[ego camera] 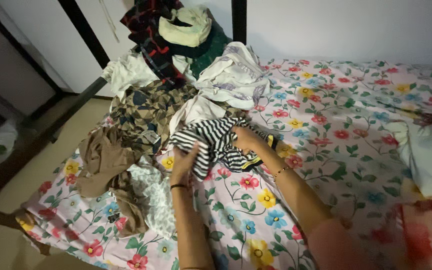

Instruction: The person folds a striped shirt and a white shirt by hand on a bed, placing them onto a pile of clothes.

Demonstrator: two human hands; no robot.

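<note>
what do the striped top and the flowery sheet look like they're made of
Striped garment: looks like soft, matte knit fabric; it bunches limply between the left hand and right hand. Floral bedsheet: seemingly thin printed woven cloth, matte, with shallow creases.

A floral bedsheet [336, 130] covers the bed. Near its far left corner lies a heap — a brown patterned cloth [146, 112], a white garment [233, 75], a dark plaid piece [151, 35]. A tan garment [103, 160] sprawls along the left edge.

Bed [326, 125]: floral sheet, spans frame centre and right. Lying on it: clothes heap [176, 85] upper left; striped garment [216, 142] centre; brown garment [106, 160] left.
</note>
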